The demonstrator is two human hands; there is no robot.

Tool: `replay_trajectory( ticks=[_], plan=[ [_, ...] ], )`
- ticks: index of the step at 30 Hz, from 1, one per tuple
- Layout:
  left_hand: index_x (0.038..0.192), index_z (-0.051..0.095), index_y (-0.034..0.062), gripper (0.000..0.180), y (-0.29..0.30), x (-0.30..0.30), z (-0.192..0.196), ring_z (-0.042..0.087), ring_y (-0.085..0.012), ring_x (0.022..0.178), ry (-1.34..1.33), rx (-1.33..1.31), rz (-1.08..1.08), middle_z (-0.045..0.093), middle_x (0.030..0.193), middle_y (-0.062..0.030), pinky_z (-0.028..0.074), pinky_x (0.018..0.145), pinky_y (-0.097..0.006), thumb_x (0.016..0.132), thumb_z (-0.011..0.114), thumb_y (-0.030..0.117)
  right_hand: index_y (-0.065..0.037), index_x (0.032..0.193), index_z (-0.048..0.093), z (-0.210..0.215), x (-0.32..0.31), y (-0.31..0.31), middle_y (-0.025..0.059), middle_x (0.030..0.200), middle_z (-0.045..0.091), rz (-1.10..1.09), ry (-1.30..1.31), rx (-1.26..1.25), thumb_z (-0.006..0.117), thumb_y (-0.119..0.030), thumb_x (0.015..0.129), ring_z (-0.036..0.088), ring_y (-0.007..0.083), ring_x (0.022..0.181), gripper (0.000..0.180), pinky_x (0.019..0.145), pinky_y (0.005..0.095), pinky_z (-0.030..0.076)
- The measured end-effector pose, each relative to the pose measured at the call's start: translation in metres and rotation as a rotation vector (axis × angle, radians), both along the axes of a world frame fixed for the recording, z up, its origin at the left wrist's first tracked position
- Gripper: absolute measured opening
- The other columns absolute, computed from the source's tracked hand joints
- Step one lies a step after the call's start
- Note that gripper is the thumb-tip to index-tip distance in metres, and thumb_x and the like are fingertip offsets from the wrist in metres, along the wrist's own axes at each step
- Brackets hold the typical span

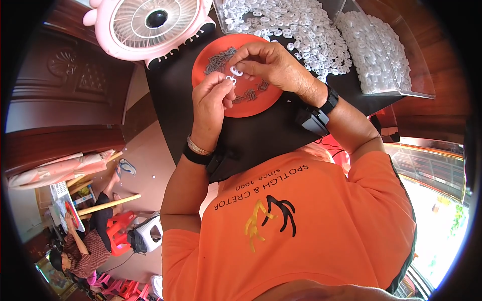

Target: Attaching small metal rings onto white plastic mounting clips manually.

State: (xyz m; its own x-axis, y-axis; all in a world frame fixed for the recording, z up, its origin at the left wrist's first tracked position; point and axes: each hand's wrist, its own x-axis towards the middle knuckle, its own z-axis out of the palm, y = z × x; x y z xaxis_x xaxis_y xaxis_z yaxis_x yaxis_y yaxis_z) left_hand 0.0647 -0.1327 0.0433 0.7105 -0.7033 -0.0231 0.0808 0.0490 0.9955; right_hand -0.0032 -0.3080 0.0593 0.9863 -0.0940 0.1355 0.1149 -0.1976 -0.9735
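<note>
Both hands up over a round orange plastic dish on a black-topped desk.

Left hand: thumb and forefinger pressed together, pinching a small white plastic ring piece at its lower edge. Right hand: fingers curled in, tips pinching a second white piece just above and touching the first. The two pieces meet between the hands, above the dish, not resting on it.

Dish holds two loose scatters of small grey metal clips, one at the upper left rim, one lower centre. They look thin, angular and dull.

Behind the dish, a heap of loose white plastic rings is spread on the desk; beside it a clear plastic tray is packed with more of the same. The rings look smooth, glossy and slightly translucent.

Risks, as I judge them:
- Pieces are tiny and slick; a pinch that shifts could flick one off. Over the dish it would be caught; toward the desk edge it would go to the floor.
- The joint is partly hidden by fingertips; misalignment would be easy to miss.
- A pink plastic desk fan stands close at the upper left; air, if it runs, might stir light parts. Cannot tell if it is on.
- A knock from either wrist could tip the dish and mix clips into the ring heap.

Black bands on both wrists; the left also has a metal bracelet.
</note>
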Motion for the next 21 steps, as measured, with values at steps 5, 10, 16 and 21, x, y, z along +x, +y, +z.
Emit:
replay_trajectory(
  ticks=[5,10,16,21],
  plan=[
    [0.081,0.056,0.003,0.015,0.0,0.0,0.0004,0.048,-0.0073,0.055,-0.007,-0.005,0.005,0.055,0.067,-0.0022,0.036,0.052,-0.02,0.089,0.049,0.014,-0.002,0.1,0.065,-0.0005,-0.0007,0.0009,0.0001,0.088,0.066,-0.002,-0.031,-0.036,0.059,-0.006,0.09,0.059,0.0052,0.081,0.013,0.073,0.0211,0.049],
    [0.08,0.056,0.0032,0.016,0.0005,-0.0006,0.0013,0.048,-0.0073,0.055,-0.005,-0.003,0.012,0.055,0.066,-0.0021,0.036,0.052,-0.02,0.089,0.049,0.014,0.0,0.099,0.065,0.0011,-0.0017,0.0024,0.0017,0.09,0.066,0.031,-0.11,-0.019,0.058,-0.003,0.09,0.06,0.006,0.084,0.011,0.077,0.0217,0.049],
    [0.079,0.055,0.0036,0.016,-0.0002,-0.0005,0.0018,0.047,-0.0072,0.055,0.003,-0.007,0.005,0.055,0.067,-0.002,0.036,0.052,-0.02,0.089,0.049,0.015,0.001,0.099,0.064,-0.0005,-0.0016,0.0031,0.0026,0.091,0.066,0.018,-0.145,-0.025,0.058,-0.003,0.09,0.061,0.0075,0.086,0.011,0.079,0.0226,0.049],
    [0.079,0.055,0.0038,0.016,0.0003,-0.0006,0.0015,0.047,-0.007,0.055,0.01,0.006,0.008,0.055,0.067,-0.002,0.036,0.052,-0.02,0.089,0.049,0.015,0.001,0.099,0.064,-0.0044,-0.0005,0.005,0.0045,0.09,0.067,0.026,-0.158,-0.04,0.059,-0.004,0.089,0.062,0.0098,0.085,0.012,0.08,0.024,0.05]
  ],
)
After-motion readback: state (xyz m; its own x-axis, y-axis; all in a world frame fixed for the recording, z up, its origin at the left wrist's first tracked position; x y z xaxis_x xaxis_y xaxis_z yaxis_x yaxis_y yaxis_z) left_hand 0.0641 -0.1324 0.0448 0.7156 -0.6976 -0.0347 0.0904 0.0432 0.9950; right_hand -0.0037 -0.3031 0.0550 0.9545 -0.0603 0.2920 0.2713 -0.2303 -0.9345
